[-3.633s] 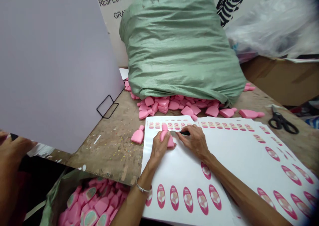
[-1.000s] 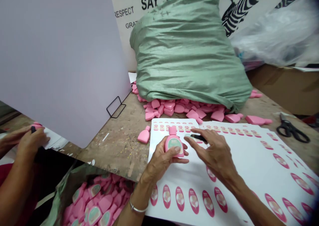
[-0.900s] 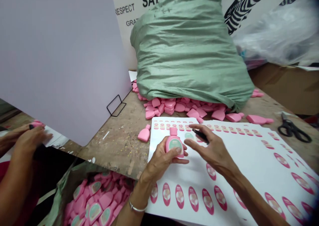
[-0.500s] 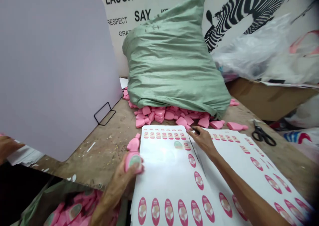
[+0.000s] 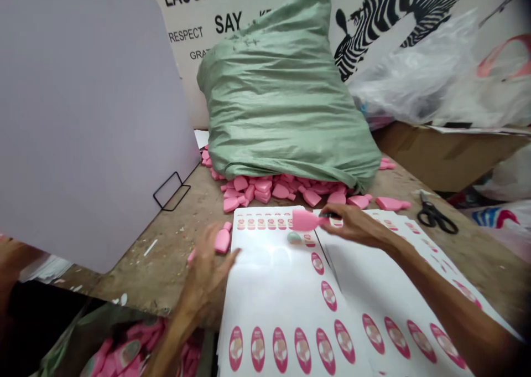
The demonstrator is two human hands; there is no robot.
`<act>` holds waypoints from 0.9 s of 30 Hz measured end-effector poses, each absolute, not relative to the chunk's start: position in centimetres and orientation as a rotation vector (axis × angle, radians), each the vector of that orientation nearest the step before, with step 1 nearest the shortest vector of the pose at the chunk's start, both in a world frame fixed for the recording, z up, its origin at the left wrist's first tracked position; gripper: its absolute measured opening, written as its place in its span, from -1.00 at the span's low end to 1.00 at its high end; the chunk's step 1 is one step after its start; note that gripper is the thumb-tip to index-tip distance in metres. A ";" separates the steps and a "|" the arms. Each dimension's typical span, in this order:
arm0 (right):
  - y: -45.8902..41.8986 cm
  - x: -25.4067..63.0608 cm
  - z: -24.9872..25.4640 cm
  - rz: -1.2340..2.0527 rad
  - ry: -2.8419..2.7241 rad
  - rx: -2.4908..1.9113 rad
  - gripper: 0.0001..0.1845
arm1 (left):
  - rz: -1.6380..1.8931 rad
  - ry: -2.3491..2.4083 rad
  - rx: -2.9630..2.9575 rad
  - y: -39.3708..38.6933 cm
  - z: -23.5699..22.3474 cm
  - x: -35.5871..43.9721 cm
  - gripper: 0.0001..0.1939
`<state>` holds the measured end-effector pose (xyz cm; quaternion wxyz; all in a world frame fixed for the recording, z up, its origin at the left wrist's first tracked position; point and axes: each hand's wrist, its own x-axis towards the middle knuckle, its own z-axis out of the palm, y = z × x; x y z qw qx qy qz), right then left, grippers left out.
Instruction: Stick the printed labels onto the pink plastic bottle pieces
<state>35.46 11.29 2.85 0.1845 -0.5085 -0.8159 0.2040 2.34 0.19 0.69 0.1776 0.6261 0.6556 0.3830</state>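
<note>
My left hand is over the bare wood left of the sticker sheets, fingers spread and thumb stuck out. Beside its fingertips lies a pink bottle-shaped piece, and a bit of more pink shows behind the fingers. In my right hand is another pink bottle-shaped piece, pinched by its narrow neck above the sheets. A small black object also sits in those fingers; its kind is unclear. Below lies a white sticker sheet with oval pink labels and rows of small ones. A pale green round spot is on it.
Behind the sheets, a green sack rests on a heap of pink pieces. Black scissors lie at right, a black wire stand at left. Below the table edge are pink pieces. Another person's hand is far left.
The labelled pink piece has left my left hand, which has opened. My right hand has brought a pink piece from the heap toward me, over the sheets.
</note>
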 end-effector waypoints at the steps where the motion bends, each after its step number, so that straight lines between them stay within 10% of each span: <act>1: 9.5 34.8 4.0 0.689 -2.469 -1.308 -0.77 | 0.958 1.615 1.726 0.3 1.7 4.0 -0.45; 9: 3.9 33.2 3.3 1.171 -2.422 -1.072 -0.71 | 0.569 0.801 0.988 -0.8 0.4 11.8 -0.64; 17: 9.4 32.2 -4.8 0.249 -2.104 -1.493 -0.82 | 1.044 1.078 0.903 4.1 -2.1 13.4 -0.63; 27: 9.9 32.1 -6.6 0.129 -2.209 -1.437 -0.87 | 1.008 1.067 0.927 6.1 -4.0 14.5 -0.64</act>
